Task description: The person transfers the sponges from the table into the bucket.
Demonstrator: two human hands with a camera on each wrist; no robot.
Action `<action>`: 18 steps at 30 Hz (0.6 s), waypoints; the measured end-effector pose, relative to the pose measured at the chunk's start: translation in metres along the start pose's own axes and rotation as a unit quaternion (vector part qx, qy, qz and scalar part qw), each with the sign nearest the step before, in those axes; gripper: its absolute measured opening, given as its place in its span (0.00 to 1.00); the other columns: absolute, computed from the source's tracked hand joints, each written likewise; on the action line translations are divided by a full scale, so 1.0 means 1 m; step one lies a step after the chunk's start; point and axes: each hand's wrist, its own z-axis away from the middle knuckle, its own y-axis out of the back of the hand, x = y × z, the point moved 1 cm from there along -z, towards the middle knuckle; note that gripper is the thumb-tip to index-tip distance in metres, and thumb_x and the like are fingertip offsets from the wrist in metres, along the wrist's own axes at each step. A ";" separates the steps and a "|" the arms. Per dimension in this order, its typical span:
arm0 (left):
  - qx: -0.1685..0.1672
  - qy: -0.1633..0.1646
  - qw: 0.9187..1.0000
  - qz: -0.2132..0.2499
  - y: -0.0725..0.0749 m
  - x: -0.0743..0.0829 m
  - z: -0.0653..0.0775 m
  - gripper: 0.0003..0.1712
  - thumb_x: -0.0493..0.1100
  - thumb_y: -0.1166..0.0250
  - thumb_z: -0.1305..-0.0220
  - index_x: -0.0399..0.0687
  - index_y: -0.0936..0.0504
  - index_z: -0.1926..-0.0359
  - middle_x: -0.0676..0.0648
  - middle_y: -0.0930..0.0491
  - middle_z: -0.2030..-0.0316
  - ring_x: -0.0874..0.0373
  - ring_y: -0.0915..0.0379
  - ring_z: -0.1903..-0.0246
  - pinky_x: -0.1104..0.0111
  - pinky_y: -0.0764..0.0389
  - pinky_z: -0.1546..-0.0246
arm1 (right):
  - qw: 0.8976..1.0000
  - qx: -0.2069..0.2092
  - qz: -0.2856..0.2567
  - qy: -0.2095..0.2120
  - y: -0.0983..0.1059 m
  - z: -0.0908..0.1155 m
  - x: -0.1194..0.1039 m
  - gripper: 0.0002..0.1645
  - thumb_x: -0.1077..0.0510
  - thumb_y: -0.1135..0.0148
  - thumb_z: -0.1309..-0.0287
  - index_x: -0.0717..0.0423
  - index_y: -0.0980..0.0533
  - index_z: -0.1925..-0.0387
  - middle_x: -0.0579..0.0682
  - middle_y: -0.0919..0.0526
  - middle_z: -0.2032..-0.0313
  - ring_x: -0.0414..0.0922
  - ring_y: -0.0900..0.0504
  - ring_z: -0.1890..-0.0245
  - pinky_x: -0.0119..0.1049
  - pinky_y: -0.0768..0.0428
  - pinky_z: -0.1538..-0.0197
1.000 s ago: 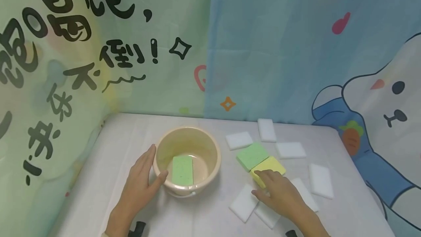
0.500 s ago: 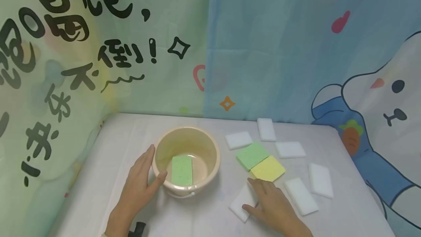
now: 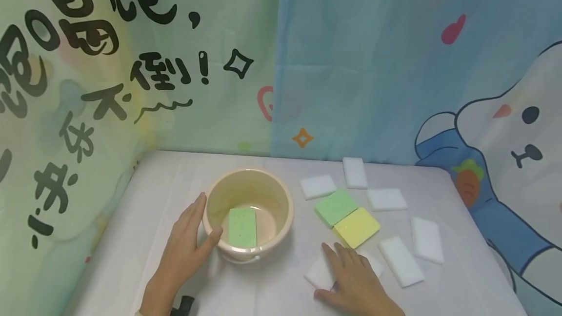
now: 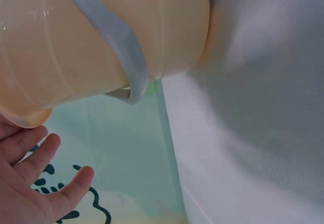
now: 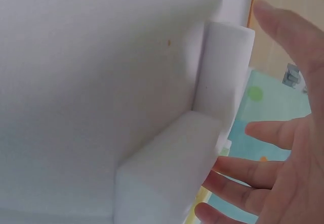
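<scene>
A cream bucket (image 3: 271, 193) stands left of centre with a green sponge (image 3: 242, 228) on its bottom. My left hand (image 3: 186, 245) rests against its left side, thumb at the near rim; the left wrist view has spread fingers (image 4: 38, 158) by the rim. My right hand (image 3: 351, 284) is over two white sponges, one to the left (image 3: 318, 274) and one mostly covered (image 3: 374, 264). In the right wrist view its fingers are extended beside the white sponges (image 5: 169, 166), apparently touching one. A green sponge (image 3: 336, 207) and a yellow sponge (image 3: 356, 227) lie touching just beyond.
More white sponges lie around the coloured pair: two at the back (image 3: 318, 187) (image 3: 354, 173), others on the right (image 3: 387, 199) (image 3: 428, 240) (image 3: 401, 261). The bucket has a grey handle (image 4: 124, 39). Printed curtains (image 3: 351, 77) hang behind the white-covered table (image 3: 272, 296).
My right hand has left the yellow sponge and moved left and nearer, onto the white sponges. The yellow sponge now shows whole. My left hand and the bucket have stayed put.
</scene>
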 end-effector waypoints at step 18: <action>-0.002 0.000 1.000 -0.002 -0.001 -0.001 -0.001 0.45 0.52 0.36 0.31 0.39 0.45 0.23 0.38 0.39 0.27 0.41 0.43 0.30 0.41 0.39 0.34 | 1.000 0.000 0.009 -0.002 -0.002 -0.002 -0.001 0.57 0.32 0.28 0.53 0.61 0.34 0.30 0.67 0.28 0.38 0.64 0.30 0.37 0.65 0.28 0.41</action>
